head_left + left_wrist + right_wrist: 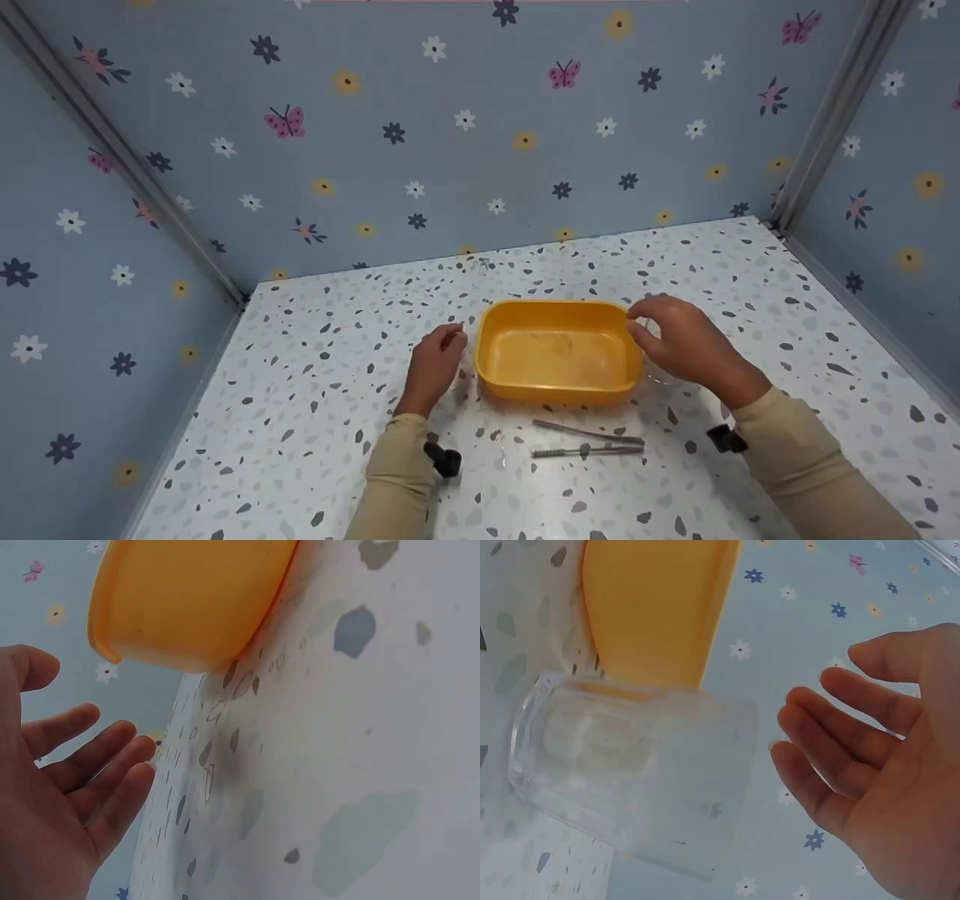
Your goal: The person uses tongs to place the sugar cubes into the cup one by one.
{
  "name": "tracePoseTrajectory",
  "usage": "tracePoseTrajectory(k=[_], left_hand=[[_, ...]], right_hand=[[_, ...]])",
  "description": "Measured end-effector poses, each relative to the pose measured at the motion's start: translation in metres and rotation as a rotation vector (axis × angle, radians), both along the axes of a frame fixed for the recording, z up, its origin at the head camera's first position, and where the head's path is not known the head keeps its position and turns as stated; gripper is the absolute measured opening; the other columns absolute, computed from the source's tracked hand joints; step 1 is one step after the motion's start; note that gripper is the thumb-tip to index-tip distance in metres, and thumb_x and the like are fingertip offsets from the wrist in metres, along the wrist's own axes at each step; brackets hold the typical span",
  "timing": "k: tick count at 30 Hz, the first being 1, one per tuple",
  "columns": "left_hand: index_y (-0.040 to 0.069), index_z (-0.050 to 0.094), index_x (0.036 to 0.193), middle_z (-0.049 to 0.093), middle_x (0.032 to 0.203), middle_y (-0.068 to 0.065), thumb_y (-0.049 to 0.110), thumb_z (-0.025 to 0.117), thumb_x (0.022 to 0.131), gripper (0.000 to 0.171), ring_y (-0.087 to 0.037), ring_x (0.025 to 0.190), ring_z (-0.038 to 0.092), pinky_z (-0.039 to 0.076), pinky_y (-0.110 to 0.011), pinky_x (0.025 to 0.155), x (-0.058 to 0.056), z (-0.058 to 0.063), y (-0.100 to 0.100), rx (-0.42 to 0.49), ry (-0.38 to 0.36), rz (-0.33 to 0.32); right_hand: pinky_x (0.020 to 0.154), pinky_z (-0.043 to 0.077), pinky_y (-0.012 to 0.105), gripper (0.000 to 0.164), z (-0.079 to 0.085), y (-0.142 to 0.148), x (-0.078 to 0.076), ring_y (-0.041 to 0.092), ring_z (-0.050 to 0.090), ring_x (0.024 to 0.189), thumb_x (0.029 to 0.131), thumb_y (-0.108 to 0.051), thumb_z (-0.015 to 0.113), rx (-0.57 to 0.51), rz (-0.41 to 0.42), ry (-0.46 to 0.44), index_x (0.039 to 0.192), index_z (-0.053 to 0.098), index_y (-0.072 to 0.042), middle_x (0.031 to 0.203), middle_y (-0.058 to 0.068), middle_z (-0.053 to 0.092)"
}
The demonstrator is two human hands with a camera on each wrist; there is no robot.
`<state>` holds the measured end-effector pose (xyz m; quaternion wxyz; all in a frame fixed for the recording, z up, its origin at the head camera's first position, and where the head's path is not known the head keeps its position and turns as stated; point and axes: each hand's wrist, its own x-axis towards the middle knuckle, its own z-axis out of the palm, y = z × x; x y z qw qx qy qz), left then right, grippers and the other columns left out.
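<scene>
A yellow-orange rectangular tub (559,356) stands on the speckled table with nothing in it. Just left of it is my left hand (435,367), its fingers loosely bent, holding nothing and apart from the tub wall (187,607). At the tub's right end, my right hand (686,345) hovers with relaxed, slightly curved fingers. Below and behind that hand a clear glass (637,765) stands upright beside the tub, mostly hidden in the head view. A gap shows between the glass and the fingers in the right wrist view.
In front of the tub lie two thin metal rods: a slightly bent one (589,433) and a straight one (589,451) with a ridged left end. Blue flowered panels (480,165) enclose the table at the back and sides.
</scene>
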<state>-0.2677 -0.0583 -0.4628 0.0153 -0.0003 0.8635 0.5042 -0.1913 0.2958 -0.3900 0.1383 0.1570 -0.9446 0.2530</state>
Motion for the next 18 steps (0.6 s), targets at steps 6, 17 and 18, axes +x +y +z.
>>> tracePoseTrajectory(k=[6, 17, 18], left_hand=[[0.016, 0.063, 0.135, 0.065, 0.123, -0.001, 0.039, 0.055, 0.1, 0.043, -0.019, 0.111, 0.059, 0.048, -0.042, 0.097, -0.01, 0.008, -0.006, -0.077, 0.027, -0.034], [0.016, 0.066, 0.132, 0.066, 0.12, -0.005, 0.039, 0.058, 0.098, 0.042, -0.023, 0.11, 0.061, 0.048, -0.046, 0.096, -0.01, 0.016, -0.011, -0.405, 0.213, -0.098], [0.015, 0.066, 0.131, 0.067, 0.121, -0.006, 0.039, 0.059, 0.098, 0.042, -0.025, 0.111, 0.061, 0.048, -0.047, 0.096, -0.011, 0.017, -0.011, -0.447, 0.255, -0.103]], right_hand=[[0.097, 0.048, 0.054, 0.025, 0.001, -0.001, -0.021, 0.034, 0.061, 0.113, 0.099, -0.023, 0.063, 0.038, -0.033, -0.107, 0.111, 0.07, -0.002, 0.119, 0.016, 0.067], [0.104, 0.033, 0.066, 0.045, -0.006, 0.008, -0.037, 0.038, 0.056, 0.121, 0.103, -0.045, 0.05, 0.116, -0.097, -0.002, 0.114, 0.071, -0.007, 0.124, 0.015, 0.066], [0.105, 0.03, 0.068, 0.049, -0.006, 0.01, -0.039, 0.039, 0.053, 0.124, 0.103, -0.049, 0.048, 0.12, -0.106, -0.004, 0.117, 0.07, -0.008, 0.128, 0.016, 0.064]])
